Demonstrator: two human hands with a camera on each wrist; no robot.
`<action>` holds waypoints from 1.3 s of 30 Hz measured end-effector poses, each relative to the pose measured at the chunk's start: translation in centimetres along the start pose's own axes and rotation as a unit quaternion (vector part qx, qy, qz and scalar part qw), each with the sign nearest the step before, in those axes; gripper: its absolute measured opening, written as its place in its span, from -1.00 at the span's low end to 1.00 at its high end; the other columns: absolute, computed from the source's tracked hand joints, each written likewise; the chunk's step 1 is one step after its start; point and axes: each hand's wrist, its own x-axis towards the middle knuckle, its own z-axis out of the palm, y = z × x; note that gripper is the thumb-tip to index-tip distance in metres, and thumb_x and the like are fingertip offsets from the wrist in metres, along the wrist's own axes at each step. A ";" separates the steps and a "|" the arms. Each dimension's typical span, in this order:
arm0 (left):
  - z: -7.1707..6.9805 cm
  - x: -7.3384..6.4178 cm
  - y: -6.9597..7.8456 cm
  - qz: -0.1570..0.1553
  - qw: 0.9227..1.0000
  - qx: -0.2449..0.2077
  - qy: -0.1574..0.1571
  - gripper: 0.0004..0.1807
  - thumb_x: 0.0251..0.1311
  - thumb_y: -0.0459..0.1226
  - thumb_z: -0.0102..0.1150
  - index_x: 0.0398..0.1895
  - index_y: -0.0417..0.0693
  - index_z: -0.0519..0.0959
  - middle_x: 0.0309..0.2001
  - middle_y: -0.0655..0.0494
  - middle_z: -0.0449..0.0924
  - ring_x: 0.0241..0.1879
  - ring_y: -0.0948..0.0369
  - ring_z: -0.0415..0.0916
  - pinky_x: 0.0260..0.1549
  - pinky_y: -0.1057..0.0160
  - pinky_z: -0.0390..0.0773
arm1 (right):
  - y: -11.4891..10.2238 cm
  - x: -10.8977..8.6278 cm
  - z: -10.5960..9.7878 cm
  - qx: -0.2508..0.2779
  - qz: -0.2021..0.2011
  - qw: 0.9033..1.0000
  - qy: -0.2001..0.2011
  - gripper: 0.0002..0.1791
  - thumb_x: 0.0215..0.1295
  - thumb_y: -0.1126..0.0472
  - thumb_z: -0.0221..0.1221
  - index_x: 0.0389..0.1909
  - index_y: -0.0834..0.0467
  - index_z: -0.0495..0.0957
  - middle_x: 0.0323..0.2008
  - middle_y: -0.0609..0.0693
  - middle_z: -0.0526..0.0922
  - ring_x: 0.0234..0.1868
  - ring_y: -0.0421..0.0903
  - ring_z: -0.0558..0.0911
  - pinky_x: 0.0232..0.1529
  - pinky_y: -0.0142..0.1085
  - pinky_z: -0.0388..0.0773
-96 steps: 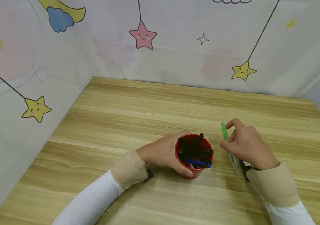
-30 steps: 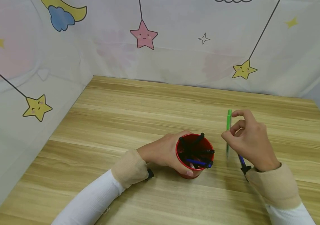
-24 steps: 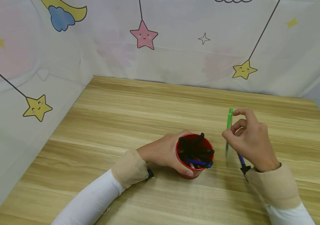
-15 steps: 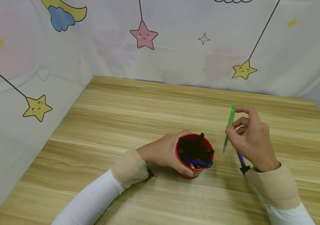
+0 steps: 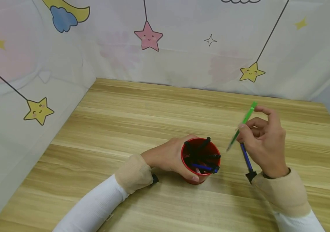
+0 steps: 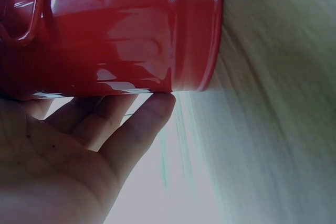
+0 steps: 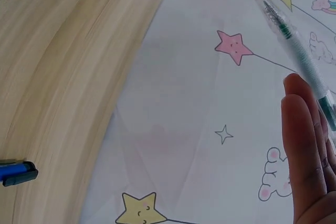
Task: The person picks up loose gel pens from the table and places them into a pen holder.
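Note:
My left hand (image 5: 169, 154) grips the side of a red pen cup (image 5: 204, 178), which stands on the table. In the left wrist view its fingers lie along the glossy red wall of the cup (image 6: 115, 35). Several dark pens (image 5: 206, 142) and a blue pen (image 5: 201, 167) lean in the cup. To the cup's right, my right hand (image 5: 265, 141) pinches a green pen (image 5: 249, 113) with a see-through barrel. The pen is tilted, its tip pointing down-left near the cup's rim. In the right wrist view the pen's clear barrel (image 7: 296, 51) shows beyond the fingers.
Another blue pen (image 5: 246, 158) lies on the wooden table (image 5: 141, 106) below my right hand. A black strap piece (image 5: 251, 176) shows by the right wrist cuff. A white cloth with printed stars (image 5: 182, 64) closes off the back and left.
My right hand has lifted the green pen and turned it, swinging its tip toward the cup and its green end away to the right. The left hand and cup have stayed put.

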 end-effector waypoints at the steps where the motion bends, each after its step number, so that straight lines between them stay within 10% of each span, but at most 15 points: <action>1: 0.0 0.0 0.0 0.003 1.000 0.000 0.001 -0.03 -0.34 0.07 0.57 0.26 0.41 0.27 0.09 0.49 0.50 0.09 0.46 0.46 0.08 0.33 0.52 | -0.1 0.0 0.0 0.016 -0.001 1.000 0.006 -0.46 0.15 0.54 0.09 0.20 0.30 0.29 -0.57 -0.16 0.60 -0.73 -0.27 0.60 -0.58 -0.47 0.58; 14: 0.0 0.0 -0.1 0.012 1.000 -0.002 0.003 -0.03 -0.34 0.06 0.57 0.26 0.41 0.26 0.10 0.48 0.50 0.10 0.46 0.46 0.08 0.34 0.51 | -0.5 0.2 0.2 0.183 -0.010 0.982 0.040 -0.47 0.15 0.59 0.05 0.18 0.42 0.22 -0.58 0.02 0.61 -0.69 -0.19 0.63 -0.56 -0.43 0.60; 39: 0.0 0.0 -0.2 0.013 1.000 -0.023 -0.004 -0.01 -0.32 0.04 0.57 0.29 0.45 0.24 0.15 0.48 0.46 0.14 0.46 0.44 0.13 0.33 0.49 | -0.9 0.2 0.6 0.324 -0.010 0.946 0.025 -0.52 0.12 0.66 -0.01 0.05 0.33 0.19 -0.46 0.21 0.72 -0.55 0.01 0.72 -0.55 -0.24 0.64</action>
